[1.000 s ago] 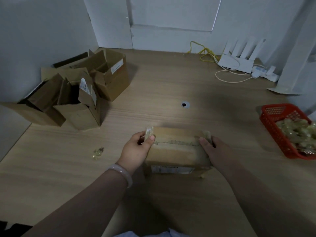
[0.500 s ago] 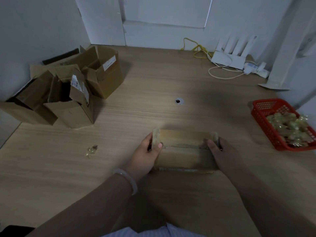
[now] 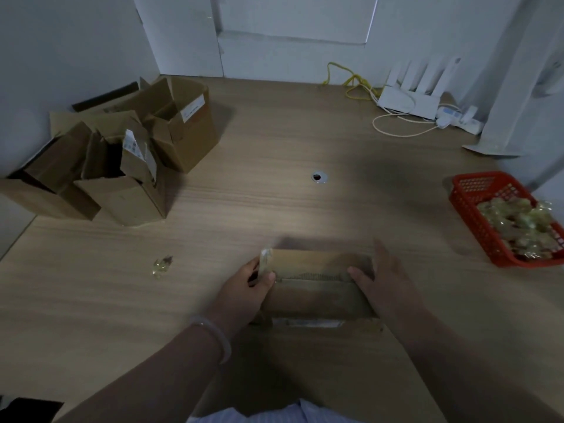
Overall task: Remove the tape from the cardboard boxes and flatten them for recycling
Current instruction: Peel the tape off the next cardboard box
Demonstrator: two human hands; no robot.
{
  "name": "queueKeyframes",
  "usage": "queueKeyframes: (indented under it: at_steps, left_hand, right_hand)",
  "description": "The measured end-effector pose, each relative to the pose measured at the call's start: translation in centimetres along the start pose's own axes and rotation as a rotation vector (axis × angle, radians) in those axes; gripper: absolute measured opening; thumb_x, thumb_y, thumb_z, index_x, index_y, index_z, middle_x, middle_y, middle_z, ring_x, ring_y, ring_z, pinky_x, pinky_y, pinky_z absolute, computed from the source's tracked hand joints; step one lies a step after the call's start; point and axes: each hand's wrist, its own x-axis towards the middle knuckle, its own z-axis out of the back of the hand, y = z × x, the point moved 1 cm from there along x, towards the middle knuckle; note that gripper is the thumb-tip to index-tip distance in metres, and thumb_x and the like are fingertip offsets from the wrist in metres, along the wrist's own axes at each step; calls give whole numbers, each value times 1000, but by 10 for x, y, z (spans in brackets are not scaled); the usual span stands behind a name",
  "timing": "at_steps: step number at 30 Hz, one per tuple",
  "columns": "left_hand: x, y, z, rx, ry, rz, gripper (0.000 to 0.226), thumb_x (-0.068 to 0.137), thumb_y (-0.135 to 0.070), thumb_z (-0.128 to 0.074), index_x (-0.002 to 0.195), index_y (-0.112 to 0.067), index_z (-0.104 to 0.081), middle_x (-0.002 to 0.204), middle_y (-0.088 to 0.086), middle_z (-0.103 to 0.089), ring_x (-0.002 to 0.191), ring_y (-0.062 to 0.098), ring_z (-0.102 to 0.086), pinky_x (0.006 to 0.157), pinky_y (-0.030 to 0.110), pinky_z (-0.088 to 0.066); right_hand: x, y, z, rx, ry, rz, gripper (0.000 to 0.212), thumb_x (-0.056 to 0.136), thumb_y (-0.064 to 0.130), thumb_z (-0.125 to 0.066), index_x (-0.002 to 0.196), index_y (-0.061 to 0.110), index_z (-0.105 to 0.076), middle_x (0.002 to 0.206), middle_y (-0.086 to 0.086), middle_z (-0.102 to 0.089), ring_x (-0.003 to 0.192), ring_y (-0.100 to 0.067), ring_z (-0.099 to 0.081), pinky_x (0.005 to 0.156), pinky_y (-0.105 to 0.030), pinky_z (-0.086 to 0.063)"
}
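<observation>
The right hand [image 3: 385,290] has slid farther over the box [image 3: 317,293] end. The left hand [image 3: 242,290] pinches the raised tape tab [image 3: 265,264] at the box's left end, nearside of the grommet [image 3: 319,177]. The right hand lies flat, fingers straight, bracing. Step appears to be tape removal; next, peel rightward.

Beyond the small box [image 3: 317,297], bare table [image 3: 274,215] lies open up to the cable hole [image 3: 319,177]. Far to its left, opened boxes [image 3: 122,166] block the way, with a tape scrap [image 3: 161,265] nearer. A red basket [image 3: 488,215] stands to its right.
</observation>
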Motion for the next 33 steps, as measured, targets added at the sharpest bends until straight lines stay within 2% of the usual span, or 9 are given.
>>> queueKeyframes:
  at_steps: [3, 6, 9, 11, 13, 16, 20, 25, 33]
  left_hand:
    - [2, -1, -2, -38, -23, 15, 34, 88, -31, -64, 122, -34, -58, 101, -16, -67, 85, -11, -61, 77, 11, -49]
    - [0, -2, 0, -143, -48, 52, 30, 85, -29, -69, 113, -32, -62, 93, -20, -66, 78, -9, -64, 69, 14, -52]
    - [-6, -4, 3, -124, -59, 91, 20, 85, -32, -69, 104, -27, -68, 84, -18, -69, 73, -9, -64, 65, 13, -51]
    - [-15, -3, 5, -109, -63, 92, 5, 88, -30, -65, 88, -29, -70, 73, -21, -69, 67, -12, -62, 60, 7, -46]
    - [-26, 2, 10, -130, -82, 118, 12, 90, -27, -63, 81, -29, -71, 68, -19, -69, 63, -11, -62, 57, 7, -44]
    - [-41, 9, 16, -224, -36, 216, 14, 91, -20, -61, 87, -14, -73, 63, -9, -71, 57, -4, -64, 50, 8, -44]
    - [-56, 16, 18, -390, 7, 314, 17, 88, -9, -64, 102, -1, -68, 80, 10, -71, 73, 18, -65, 71, 31, -56]
    - [-61, 13, 8, -605, -19, 432, 5, 88, -2, -61, 88, -2, -65, 70, 8, -69, 61, 13, -64, 60, 26, -57]
    - [-59, 10, 8, -269, -120, 304, 19, 93, -5, -55, 75, -11, -57, 65, 3, -59, 54, 12, -56, 46, 18, -49]
  right_hand:
    - [-10, 29, -1, -190, -253, 385, 71, 84, 19, -64, 148, 24, -33, 152, -6, -35, 138, -26, -36, 113, -39, -28]
    - [-22, 55, -23, -329, -77, 713, 59, 90, 28, -54, 146, 23, -37, 153, -2, -35, 142, -20, -29, 117, -36, -18]
    - [-29, 57, -43, -490, -20, 738, 63, 92, 52, -27, 149, 26, -29, 157, 0, -25, 145, -20, -20, 119, -43, -11]
    - [-30, 57, -43, -497, -47, 740, 63, 91, 53, -29, 146, 24, -39, 153, -3, -35, 142, -23, -31, 116, -48, -23]
    - [-28, 55, -43, -488, -68, 751, 62, 90, 52, -32, 144, 22, -43, 150, -4, -40, 139, -25, -37, 113, -49, -28]
    - [-28, 54, -44, -497, -83, 759, 61, 91, 51, -34, 144, 22, -43, 150, -4, -41, 138, -25, -37, 113, -49, -29]
    - [-29, 54, -45, -502, -92, 765, 61, 91, 52, -34, 143, 22, -44, 149, -4, -42, 138, -25, -38, 112, -49, -29]
    - [-30, 54, -47, -491, -101, 765, 61, 91, 51, -33, 143, 22, -45, 149, -4, -42, 138, -25, -37, 113, -49, -27]
    - [-30, 53, -47, -486, -93, 760, 62, 92, 52, -31, 145, 23, -41, 151, -3, -39, 140, -24, -33, 114, -49, -25]
